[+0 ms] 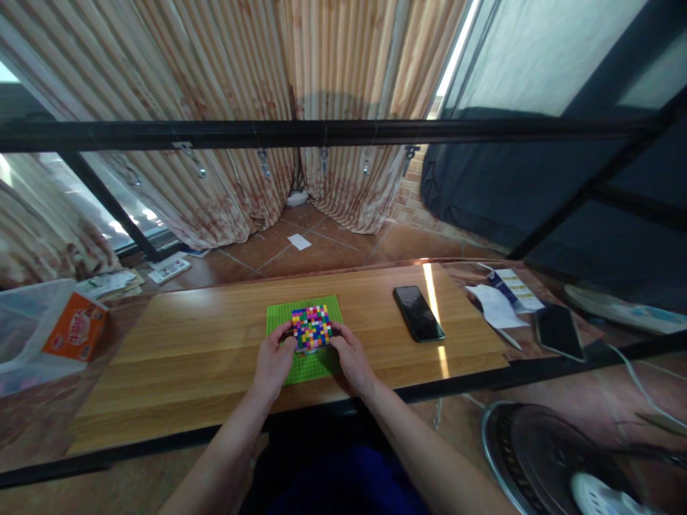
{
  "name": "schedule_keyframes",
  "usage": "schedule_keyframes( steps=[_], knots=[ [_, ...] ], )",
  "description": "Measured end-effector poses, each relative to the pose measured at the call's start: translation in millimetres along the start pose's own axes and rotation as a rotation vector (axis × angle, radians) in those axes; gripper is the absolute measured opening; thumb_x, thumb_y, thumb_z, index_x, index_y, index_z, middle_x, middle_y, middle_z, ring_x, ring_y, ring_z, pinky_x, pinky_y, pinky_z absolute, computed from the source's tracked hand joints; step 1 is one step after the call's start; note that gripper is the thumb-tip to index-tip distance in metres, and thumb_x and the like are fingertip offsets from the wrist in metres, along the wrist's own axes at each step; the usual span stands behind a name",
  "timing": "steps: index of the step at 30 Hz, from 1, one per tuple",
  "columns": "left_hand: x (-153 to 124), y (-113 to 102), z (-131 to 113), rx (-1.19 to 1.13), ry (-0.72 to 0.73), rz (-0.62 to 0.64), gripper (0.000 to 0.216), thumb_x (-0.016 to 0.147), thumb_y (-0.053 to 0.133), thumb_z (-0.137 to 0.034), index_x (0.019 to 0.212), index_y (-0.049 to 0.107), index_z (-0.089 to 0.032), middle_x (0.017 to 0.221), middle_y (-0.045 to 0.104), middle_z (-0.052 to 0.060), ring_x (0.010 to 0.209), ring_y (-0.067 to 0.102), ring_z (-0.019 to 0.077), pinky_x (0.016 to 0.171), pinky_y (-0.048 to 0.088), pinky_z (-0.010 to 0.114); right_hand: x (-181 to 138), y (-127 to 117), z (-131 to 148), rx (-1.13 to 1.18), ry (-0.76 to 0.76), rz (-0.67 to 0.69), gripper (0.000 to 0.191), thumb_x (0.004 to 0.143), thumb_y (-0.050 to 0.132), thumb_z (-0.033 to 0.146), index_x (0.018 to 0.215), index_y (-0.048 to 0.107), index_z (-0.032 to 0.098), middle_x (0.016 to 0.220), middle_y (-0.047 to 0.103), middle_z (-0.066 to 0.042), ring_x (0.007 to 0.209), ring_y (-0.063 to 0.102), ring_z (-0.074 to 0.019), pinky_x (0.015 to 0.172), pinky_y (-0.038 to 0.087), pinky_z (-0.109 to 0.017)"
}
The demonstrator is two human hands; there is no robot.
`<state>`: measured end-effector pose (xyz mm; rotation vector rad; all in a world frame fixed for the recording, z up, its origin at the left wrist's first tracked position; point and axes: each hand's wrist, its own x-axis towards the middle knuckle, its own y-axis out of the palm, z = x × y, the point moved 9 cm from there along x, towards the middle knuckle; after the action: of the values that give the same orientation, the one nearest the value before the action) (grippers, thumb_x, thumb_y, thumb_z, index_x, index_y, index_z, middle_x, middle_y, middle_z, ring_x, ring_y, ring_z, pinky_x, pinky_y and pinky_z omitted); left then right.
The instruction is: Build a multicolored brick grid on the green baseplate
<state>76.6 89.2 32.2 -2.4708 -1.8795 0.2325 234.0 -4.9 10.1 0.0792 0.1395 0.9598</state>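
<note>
Between my two hands is a square block of many small multicoloured building bricks (312, 327), its studded top facing up. It is over a green studded baseplate (308, 370) on the wooden table; whether it rests on the plate or is held just above it, I cannot tell. My left hand (275, 357) grips the block's left edge, thumb at the near left corner. On the opposite side my right hand (351, 355) grips the right edge, thumb near the front corner. The fingers under and behind the block are partly hidden.
A black phone (418, 313) lies on the wooden table (187, 350), right of the baseplate. Papers (499, 306) and a dark tablet-like device (559, 332) lie farther right. An orange box (75, 327) and clear plastic bin (32, 343) stand left. A fan (558, 458) is at lower right.
</note>
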Motion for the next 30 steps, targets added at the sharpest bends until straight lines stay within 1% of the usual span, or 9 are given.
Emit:
schedule_keyframes(
  steps=[4, 8, 11, 14, 16, 19, 22, 25, 30],
  knots=[
    [7.2, 3.7, -11.9, -0.023, 0.036, 0.009, 0.046, 0.065, 0.055, -0.019, 0.11, 0.066, -0.016, 0.103, 0.07, 0.006, 0.099, 0.062, 0.0238, 0.095, 0.044, 0.038, 12.5, 2.1, 4.4, 0.003, -0.009, -0.002, 0.04, 0.076, 0.053, 0.03, 0.114, 0.061, 0.022, 0.11, 0.067, -0.004, 0.104, 0.059, -0.0207, 0.092, 0.044, -0.033],
    [20.1, 11.6, -14.8, -0.032, 0.02, 0.033, 0.045, 0.069, 0.062, -0.028, 0.112, 0.064, -0.016, 0.11, 0.067, 0.008, 0.104, 0.06, 0.0239, 0.097, 0.043, 0.037, 28.5, 7.3, 15.1, -0.119, -0.094, -0.023, 0.04, 0.079, 0.058, 0.039, 0.115, 0.062, 0.022, 0.111, 0.066, -0.005, 0.107, 0.057, -0.0211, 0.095, 0.042, -0.033],
    [27.9, 19.4, -13.3, -0.005, 0.043, 0.068, 0.048, 0.067, 0.067, -0.031, 0.112, 0.063, -0.016, 0.108, 0.066, 0.008, 0.1, 0.061, 0.0228, 0.093, 0.045, 0.035, 34.4, 11.6, 15.8, -0.217, -0.117, -0.046, 0.04, 0.079, 0.059, 0.037, 0.115, 0.061, 0.022, 0.11, 0.065, -0.006, 0.108, 0.056, -0.0218, 0.098, 0.04, -0.035],
    [30.0, 23.7, -13.3, 0.008, 0.107, 0.078, 0.047, 0.065, 0.067, -0.027, 0.11, 0.062, -0.017, 0.105, 0.066, 0.006, 0.094, 0.062, 0.0204, 0.09, 0.046, 0.033, 35.5, 13.6, 10.1, -0.29, -0.106, -0.072, 0.043, 0.077, 0.06, 0.033, 0.118, 0.059, 0.021, 0.116, 0.062, -0.007, 0.11, 0.054, -0.0225, 0.101, 0.037, -0.038],
    [29.4, 24.2, -12.7, 0.006, 0.13, 0.066, 0.045, 0.066, 0.065, -0.025, 0.109, 0.062, -0.018, 0.103, 0.065, 0.006, 0.094, 0.061, 0.0202, 0.09, 0.046, 0.034, 35.7, 14.1, 5.8, -0.283, -0.102, -0.083, 0.044, 0.076, 0.059, 0.032, 0.119, 0.058, 0.021, 0.118, 0.061, -0.007, 0.112, 0.053, -0.0224, 0.102, 0.036, -0.038],
    [28.8, 23.4, -11.1, 0.006, 0.125, 0.039, 0.043, 0.065, 0.064, -0.022, 0.108, 0.062, -0.018, 0.102, 0.065, 0.005, 0.095, 0.061, 0.0206, 0.091, 0.046, 0.035, 36.5, 13.3, 2.0, -0.254, -0.109, -0.104, 0.043, 0.076, 0.059, 0.031, 0.119, 0.058, 0.023, 0.118, 0.061, -0.006, 0.113, 0.052, -0.0218, 0.103, 0.035, -0.038],
    [28.7, 23.8, -11.6, 0.029, 0.13, 0.029, 0.045, 0.065, 0.064, -0.022, 0.109, 0.062, -0.018, 0.101, 0.065, 0.005, 0.094, 0.061, 0.0204, 0.09, 0.046, 0.034, 36.8, 15.1, 0.5, -0.276, -0.115, -0.099, 0.044, 0.077, 0.058, 0.032, 0.12, 0.057, 0.023, 0.119, 0.06, -0.006, 0.112, 0.052, -0.0219, 0.103, 0.035, -0.038],
    [28.7, 24.5, -12.4, 0.073, 0.16, 0.017, 0.046, 0.067, 0.063, -0.021, 0.112, 0.06, -0.018, 0.104, 0.064, 0.006, 0.094, 0.061, 0.0209, 0.091, 0.046, 0.035, 35.6, 15.9, 1.2, -0.294, -0.115, -0.114, 0.045, 0.078, 0.057, 0.032, 0.121, 0.056, 0.023, 0.119, 0.059, -0.007, 0.113, 0.051, -0.023, 0.103, 0.035, -0.039],
    [28.0, 23.8, -10.6, 0.119, 0.187, -0.018, 0.049, 0.069, 0.063, -0.021, 0.118, 0.057, -0.017, 0.113, 0.062, 0.009, 0.1, 0.059, 0.0228, 0.096, 0.044, 0.037, 33.5, 17.6, 5.4, -0.333, -0.112, -0.126, 0.045, 0.078, 0.056, 0.031, 0.123, 0.055, 0.022, 0.12, 0.059, -0.008, 0.114, 0.05, -0.024, 0.103, 0.034, -0.04]
  ],
)
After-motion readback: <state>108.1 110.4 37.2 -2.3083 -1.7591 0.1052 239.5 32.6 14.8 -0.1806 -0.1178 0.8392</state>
